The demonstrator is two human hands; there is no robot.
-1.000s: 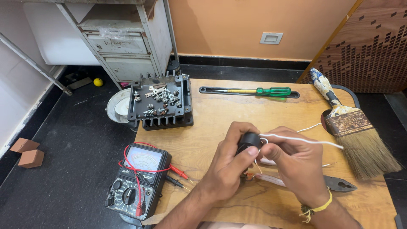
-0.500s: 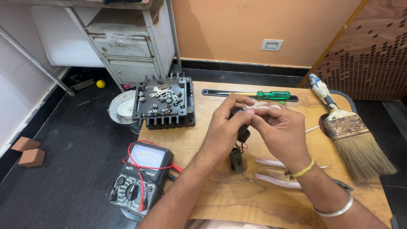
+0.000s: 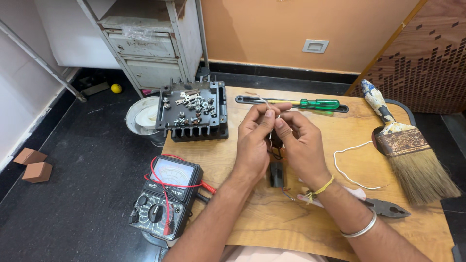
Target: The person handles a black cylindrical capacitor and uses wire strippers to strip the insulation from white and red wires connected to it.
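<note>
I see the wooden desk first, with a wide paintbrush lying along its right side and a black finned housing full of screws at its far left corner. An analog multimeter with red leads hangs over the near left edge. My left hand and right hand meet above the desk's middle, fingers pinched shut on a thin white wire that trails right. A small black part dangles just below them.
</note>
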